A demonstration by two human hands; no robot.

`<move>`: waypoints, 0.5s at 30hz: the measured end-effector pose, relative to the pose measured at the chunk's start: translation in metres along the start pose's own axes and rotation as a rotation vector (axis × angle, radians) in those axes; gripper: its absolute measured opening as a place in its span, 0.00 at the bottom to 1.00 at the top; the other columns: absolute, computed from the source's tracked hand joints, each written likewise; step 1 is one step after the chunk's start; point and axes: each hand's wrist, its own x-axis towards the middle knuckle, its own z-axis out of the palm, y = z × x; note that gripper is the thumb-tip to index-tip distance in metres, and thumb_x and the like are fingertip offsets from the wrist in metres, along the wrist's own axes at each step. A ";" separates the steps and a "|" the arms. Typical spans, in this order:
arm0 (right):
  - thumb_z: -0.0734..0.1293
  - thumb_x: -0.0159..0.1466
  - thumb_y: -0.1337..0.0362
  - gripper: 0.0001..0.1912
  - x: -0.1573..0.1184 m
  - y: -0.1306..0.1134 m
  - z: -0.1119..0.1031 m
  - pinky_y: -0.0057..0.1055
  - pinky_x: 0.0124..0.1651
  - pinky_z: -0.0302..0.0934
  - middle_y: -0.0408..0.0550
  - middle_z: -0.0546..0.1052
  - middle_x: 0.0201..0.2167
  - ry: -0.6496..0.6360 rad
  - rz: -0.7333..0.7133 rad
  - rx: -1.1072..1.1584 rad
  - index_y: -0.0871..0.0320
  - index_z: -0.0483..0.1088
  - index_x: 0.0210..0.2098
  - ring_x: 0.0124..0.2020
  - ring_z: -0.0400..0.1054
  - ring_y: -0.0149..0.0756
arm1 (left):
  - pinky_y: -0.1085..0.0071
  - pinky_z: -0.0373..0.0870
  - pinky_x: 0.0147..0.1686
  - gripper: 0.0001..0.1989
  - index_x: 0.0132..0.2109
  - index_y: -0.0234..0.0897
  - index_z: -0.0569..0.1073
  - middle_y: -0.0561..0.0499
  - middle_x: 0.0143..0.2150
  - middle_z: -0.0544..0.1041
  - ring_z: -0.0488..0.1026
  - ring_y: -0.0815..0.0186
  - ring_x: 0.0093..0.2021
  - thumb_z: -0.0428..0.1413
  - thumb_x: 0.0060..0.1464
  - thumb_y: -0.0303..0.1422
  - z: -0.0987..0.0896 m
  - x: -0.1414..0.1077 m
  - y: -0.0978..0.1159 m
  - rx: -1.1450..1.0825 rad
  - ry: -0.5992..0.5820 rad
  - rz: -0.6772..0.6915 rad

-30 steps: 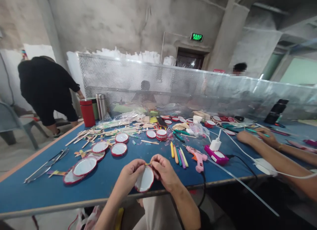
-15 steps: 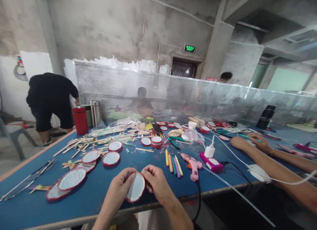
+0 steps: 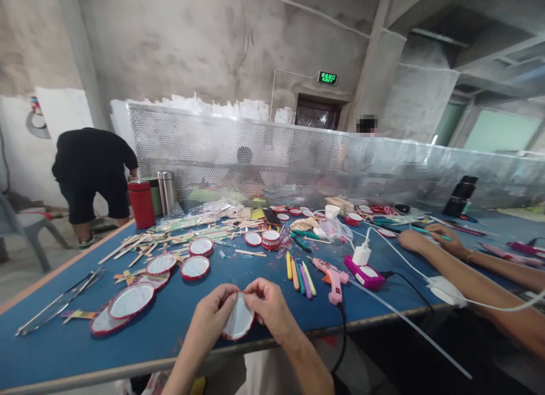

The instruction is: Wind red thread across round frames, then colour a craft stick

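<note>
Between my hands, near the table's front edge, is a round white disc (image 3: 239, 320) with a red rim, tilted upright. My left hand (image 3: 215, 311) pinches its upper left rim between thumb and fingers. At the upper right rim, the thumb and fingers of my right hand (image 3: 267, 305) are closed on the same disc. My fingertips partly cover the top edge. Similar red-rimmed discs (image 3: 131, 300) lie to the left, some overlapping, with coloured sticks (image 3: 80, 315) by them. A small red-sided drum (image 3: 271, 240) stands farther back.
Right of my hands lie coloured crayon-like sticks (image 3: 301, 278), a pink glue gun (image 3: 332, 276) and a purple power strip (image 3: 364, 272) with cables. Wooden sticks (image 3: 140, 248) spread at back left near a red flask (image 3: 142, 204). A co-worker's arms (image 3: 468, 267) reach in from the right.
Both hands and the disc have shifted slightly up and right in the view, which has itself moved a little. Both hands keep hold of the disc's upper rim.
</note>
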 end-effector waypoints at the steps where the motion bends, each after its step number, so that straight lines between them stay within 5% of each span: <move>1: 0.68 0.55 0.60 0.10 0.000 0.000 0.000 0.19 0.13 0.44 0.33 0.63 0.15 0.003 -0.005 -0.012 0.62 0.68 0.30 0.12 0.52 0.19 | 0.70 0.67 0.31 0.20 0.37 0.34 0.74 0.48 0.31 0.78 0.73 0.61 0.31 0.49 0.49 0.47 0.000 0.000 0.000 0.001 -0.011 -0.005; 15: 0.67 0.56 0.62 0.08 -0.002 0.001 0.001 0.19 0.14 0.45 0.33 0.63 0.15 0.029 -0.037 -0.056 0.61 0.68 0.30 0.12 0.53 0.19 | 0.71 0.67 0.30 0.21 0.37 0.35 0.73 0.49 0.30 0.77 0.72 0.62 0.30 0.48 0.49 0.48 0.000 0.001 0.000 0.057 -0.032 -0.003</move>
